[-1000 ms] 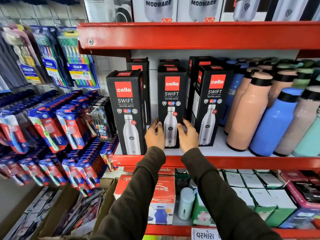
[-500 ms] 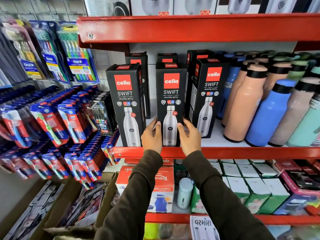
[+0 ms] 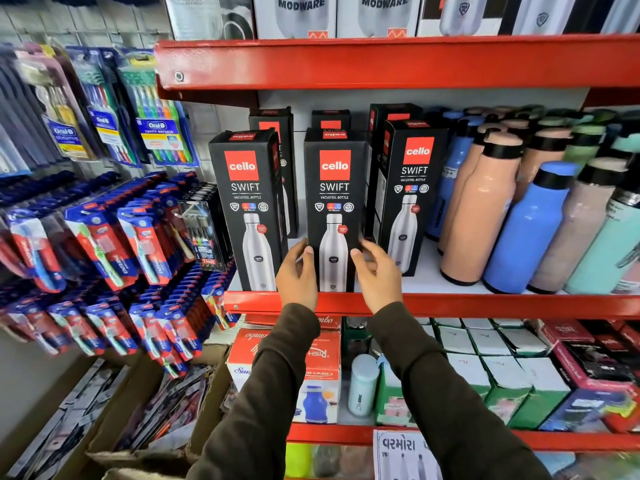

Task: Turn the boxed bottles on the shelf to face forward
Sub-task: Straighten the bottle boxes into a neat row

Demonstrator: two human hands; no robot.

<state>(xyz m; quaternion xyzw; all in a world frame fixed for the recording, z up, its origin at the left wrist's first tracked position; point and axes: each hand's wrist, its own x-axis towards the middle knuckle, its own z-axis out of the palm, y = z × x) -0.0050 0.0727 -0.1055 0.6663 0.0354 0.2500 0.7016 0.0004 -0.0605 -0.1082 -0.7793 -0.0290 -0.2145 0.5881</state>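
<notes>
Three black cello Swift boxes stand in the front row on the red shelf (image 3: 485, 304). The left box (image 3: 247, 202) and the middle box (image 3: 334, 188) face forward. The right box (image 3: 414, 188) is turned slightly and shows its left side. My left hand (image 3: 298, 271) holds the middle box's lower left edge, thumb on the front and fingers in the gap beside it. My right hand (image 3: 377, 275) is at the lower right edge, thumb on the front, fingers spread and blurred. More black boxes (image 3: 273, 121) stand behind.
Loose bottles in peach (image 3: 481, 216), blue (image 3: 526, 230) and mint crowd the shelf's right side. Toothbrush packs (image 3: 104, 244) hang on the left. An upper red shelf (image 3: 381, 60) overhangs the boxes. Cartons and a small bottle fill the shelf below.
The middle box has come forward into line with the left box at the shelf's front edge. My right hand's fingers have spread apart at its side.
</notes>
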